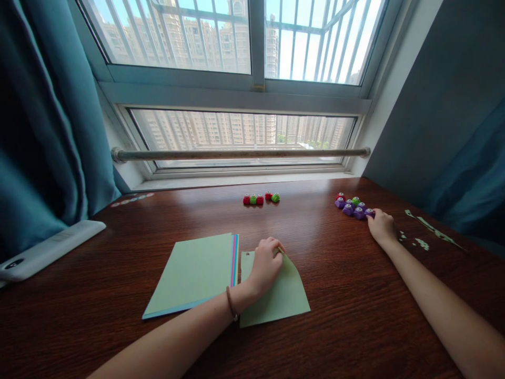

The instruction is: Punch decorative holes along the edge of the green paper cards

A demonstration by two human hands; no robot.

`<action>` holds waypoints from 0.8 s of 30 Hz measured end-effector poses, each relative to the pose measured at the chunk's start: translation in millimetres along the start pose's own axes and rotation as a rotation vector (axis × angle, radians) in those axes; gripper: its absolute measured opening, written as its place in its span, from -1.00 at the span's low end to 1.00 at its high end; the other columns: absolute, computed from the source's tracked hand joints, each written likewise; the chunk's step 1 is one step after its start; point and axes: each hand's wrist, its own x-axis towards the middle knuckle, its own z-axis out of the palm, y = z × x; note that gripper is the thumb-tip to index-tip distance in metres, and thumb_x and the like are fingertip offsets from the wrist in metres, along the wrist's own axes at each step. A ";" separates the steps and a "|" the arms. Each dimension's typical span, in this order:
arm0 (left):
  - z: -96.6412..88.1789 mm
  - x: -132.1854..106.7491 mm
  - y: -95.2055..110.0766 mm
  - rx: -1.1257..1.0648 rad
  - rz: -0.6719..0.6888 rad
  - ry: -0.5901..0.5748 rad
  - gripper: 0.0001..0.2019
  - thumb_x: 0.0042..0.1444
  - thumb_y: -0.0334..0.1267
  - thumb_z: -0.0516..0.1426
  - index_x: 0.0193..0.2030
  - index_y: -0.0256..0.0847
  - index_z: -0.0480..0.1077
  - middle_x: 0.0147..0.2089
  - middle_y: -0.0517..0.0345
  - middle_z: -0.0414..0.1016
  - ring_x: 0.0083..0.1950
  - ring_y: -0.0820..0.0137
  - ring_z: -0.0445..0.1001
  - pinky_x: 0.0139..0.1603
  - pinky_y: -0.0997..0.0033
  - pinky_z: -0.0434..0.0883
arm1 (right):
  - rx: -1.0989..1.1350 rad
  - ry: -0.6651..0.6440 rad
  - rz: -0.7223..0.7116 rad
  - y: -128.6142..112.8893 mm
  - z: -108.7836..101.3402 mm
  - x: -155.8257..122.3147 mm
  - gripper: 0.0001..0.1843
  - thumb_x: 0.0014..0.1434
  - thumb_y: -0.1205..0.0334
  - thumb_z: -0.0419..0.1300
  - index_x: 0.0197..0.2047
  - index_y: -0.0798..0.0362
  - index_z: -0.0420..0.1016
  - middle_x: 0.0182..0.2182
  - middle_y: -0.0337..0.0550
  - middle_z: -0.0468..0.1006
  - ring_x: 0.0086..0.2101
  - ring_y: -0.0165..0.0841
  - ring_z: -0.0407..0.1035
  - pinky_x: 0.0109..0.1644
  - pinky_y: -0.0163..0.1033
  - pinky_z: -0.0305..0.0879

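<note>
My left hand (268,266) is closed at the upper edge of a light green sheet of paper (284,297), which curves up a little at its right side. A small punched hole shows near the sheet's top left corner. Away to the right, my right hand (382,227) has its fingers closed on a small purple craft punch (370,212) with a white button. That punch sits at the near end of a cluster of similar punches (347,209), mostly purple, with a red and a green one. My fingertips partly hide it.
A stack of coloured paper (197,273) lies left of the sheet. Several red and green punches (253,199) stand near the window. Paper bits (422,243) and cut green strips (434,229) lie at right. A long white device (55,247) rests by the left curtain.
</note>
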 end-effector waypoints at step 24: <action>-3.3 -1.7 7.2 0.053 -0.017 -0.040 -0.81 -0.09 -0.52 -0.04 -0.48 -0.21 0.34 -0.31 0.14 0.37 -0.16 0.31 0.26 -0.11 0.32 0.20 | 0.334 -0.293 -0.674 -249.6 1.0 -35.6 -0.67 0.14 0.25 0.05 -0.02 0.17 0.32 -0.11 0.04 0.45 -0.12 -0.24 0.32 -0.02 -0.21 0.21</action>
